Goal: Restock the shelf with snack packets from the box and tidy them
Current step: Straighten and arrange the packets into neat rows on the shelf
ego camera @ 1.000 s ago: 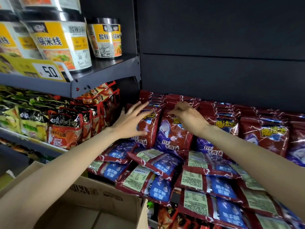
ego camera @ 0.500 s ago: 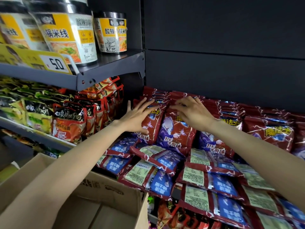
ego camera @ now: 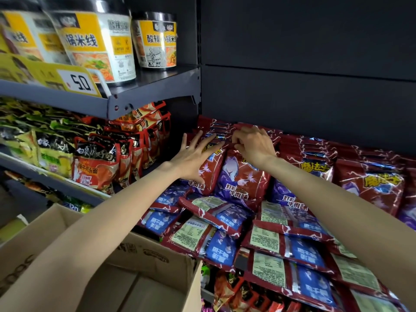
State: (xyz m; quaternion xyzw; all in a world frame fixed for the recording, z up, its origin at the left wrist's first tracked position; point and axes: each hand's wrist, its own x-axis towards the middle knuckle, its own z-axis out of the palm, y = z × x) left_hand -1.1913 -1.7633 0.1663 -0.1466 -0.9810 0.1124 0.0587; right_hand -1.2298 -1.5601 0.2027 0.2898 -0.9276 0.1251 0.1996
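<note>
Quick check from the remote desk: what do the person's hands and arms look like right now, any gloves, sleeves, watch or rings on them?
Both are bare. The left hand and the right hand wear no gloves, and no ring shows on the visible fingers. Both forearms are uncovered as far as the frame edges, with no sleeve, watch, bracelet or marking in sight. Any sleeve would sit higher up, out of view.
</note>
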